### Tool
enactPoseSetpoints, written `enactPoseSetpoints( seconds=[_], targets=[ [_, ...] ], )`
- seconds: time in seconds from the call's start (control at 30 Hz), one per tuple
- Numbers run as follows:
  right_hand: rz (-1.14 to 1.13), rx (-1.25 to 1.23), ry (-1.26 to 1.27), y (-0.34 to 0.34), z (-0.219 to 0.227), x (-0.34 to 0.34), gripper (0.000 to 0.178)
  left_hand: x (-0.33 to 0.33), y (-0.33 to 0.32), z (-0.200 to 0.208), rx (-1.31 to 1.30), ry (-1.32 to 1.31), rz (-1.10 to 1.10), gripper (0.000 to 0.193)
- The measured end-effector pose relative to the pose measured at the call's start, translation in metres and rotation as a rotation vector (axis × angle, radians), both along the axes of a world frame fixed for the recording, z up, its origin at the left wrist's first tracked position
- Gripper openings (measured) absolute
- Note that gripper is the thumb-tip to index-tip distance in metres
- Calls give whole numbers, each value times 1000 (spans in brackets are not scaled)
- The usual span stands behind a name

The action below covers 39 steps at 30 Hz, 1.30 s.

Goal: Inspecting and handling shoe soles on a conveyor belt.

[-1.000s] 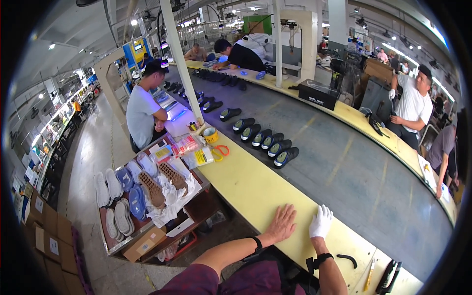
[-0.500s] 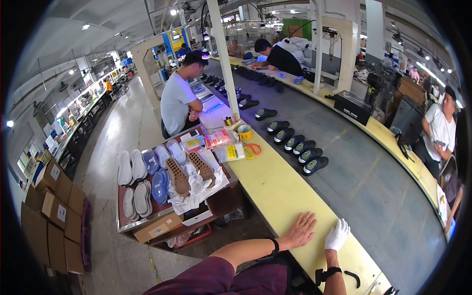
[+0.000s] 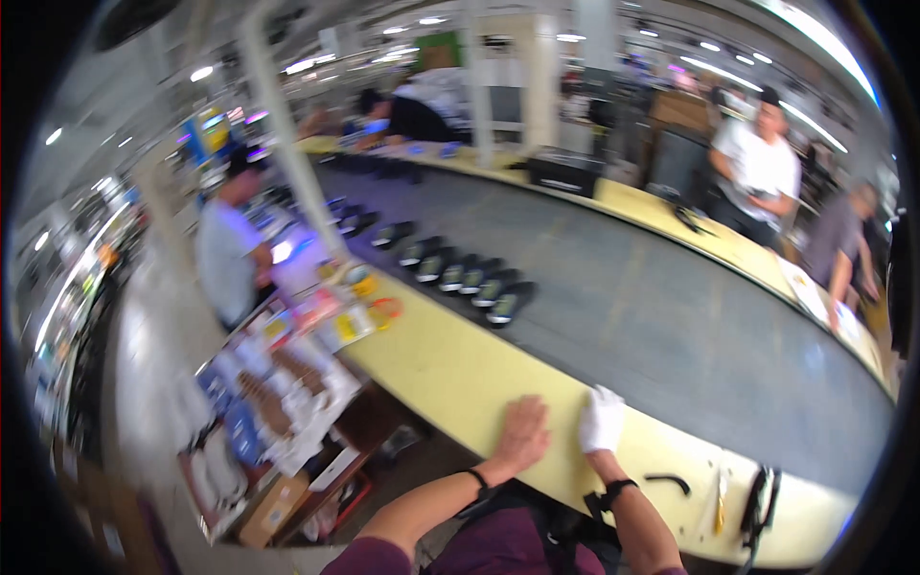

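Fingers (image 3: pixel 529 412) outstretched, bare left hand (image 3: pixel 522 437), gloved right hand (image 3: pixel 601 422); yellow worktop (image 3: pixel 431 356) directly beneath both

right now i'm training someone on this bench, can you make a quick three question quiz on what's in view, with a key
1. True or false: the left hand is bare, while the right hand wears a white glove.
2. Which of these lies nearest the right hand on the yellow bench?
a) orange-handled scissors
b) curved black strip
c) roll of yellow tape
3. Fill in the colour: the row of dark shoes sits on the ___ surface beyond the bench.

Key: 1. True. 2. b. 3. Grey.
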State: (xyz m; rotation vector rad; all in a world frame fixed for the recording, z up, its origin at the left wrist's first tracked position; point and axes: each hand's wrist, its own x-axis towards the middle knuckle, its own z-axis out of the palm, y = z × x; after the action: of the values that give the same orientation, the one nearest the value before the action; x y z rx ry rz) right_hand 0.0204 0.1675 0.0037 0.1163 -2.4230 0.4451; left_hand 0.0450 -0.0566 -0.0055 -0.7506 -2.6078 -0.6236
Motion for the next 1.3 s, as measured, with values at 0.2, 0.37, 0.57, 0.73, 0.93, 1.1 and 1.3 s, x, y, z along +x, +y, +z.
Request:
enactPoseSetpoints(
  seconds=[0.2, 0.37, 0.57, 0.73, 0.93, 1.1, 1.3],
  targets=[
    [-67, -12, -172, -6, -1, 3, 49, -5, -6, 4, -126, 36, -29, 70],
    [-71, -31, -228, -11, 7, 3, 48, -8, -8, 6, -167, 6, -30, 68],
    [-90, -34, -255, -13, 14, 6, 48, -7, -10, 6, -165, -29, -22, 68],
    [-63, -17, -248, -14, 17, 6, 48, -9, -9, 8, -168, -12, -20, 67],
    [-59, -11, -273, -14, 16, 5, 48, -8, -9, 9, -183, -38, -11, 67],
    [-67, -12, -271, -15, 14, 6, 47, -7, -10, 9, -188, -34, -43, 69],
    [-75, 4, -287, -17, 17, 8, 47, -8, -9, 8, -170, -45, -45, 69]
  ],
)
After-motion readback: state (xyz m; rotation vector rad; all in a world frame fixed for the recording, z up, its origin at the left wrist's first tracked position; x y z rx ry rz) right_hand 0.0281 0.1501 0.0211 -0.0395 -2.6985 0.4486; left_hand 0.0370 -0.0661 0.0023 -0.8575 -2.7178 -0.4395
